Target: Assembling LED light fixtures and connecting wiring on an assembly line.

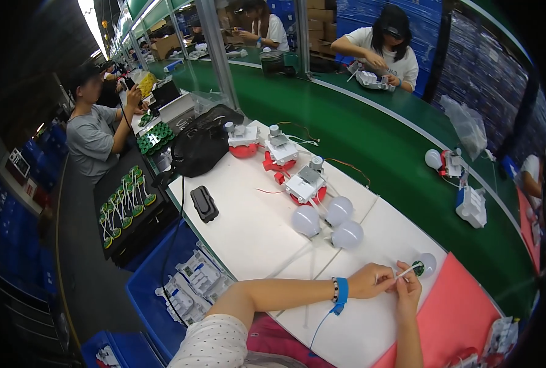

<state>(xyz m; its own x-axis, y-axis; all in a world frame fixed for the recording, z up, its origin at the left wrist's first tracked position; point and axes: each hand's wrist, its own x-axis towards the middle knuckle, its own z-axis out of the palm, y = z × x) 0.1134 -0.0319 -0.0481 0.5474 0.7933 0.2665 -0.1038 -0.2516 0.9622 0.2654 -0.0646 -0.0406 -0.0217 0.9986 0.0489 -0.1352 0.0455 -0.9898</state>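
Note:
Over the white tabletop (346,313), my left hand (372,281) and my right hand (409,287) meet with fingers pinched on a thin white cable (408,270). That cable runs to a small green circuit board (418,268), which sits at the open side of a frosted bulb dome (429,264) just beyond my right fingers. A blue wrist strap (342,291) with a cord is on my left wrist. Several frosted bulb domes (348,234) stand farther left, beside white housings (305,184) with red parts and loose wires. My fingertips partly hide the cable's end.
A red sheet (435,313) covers the table at right. Beyond runs a green conveyor (371,144) carrying assemblies (471,205). At left are a black bag (205,144), a black case (204,203), a blue bin (153,306) of white housings and wired green boards (126,208). Co-workers sit nearby.

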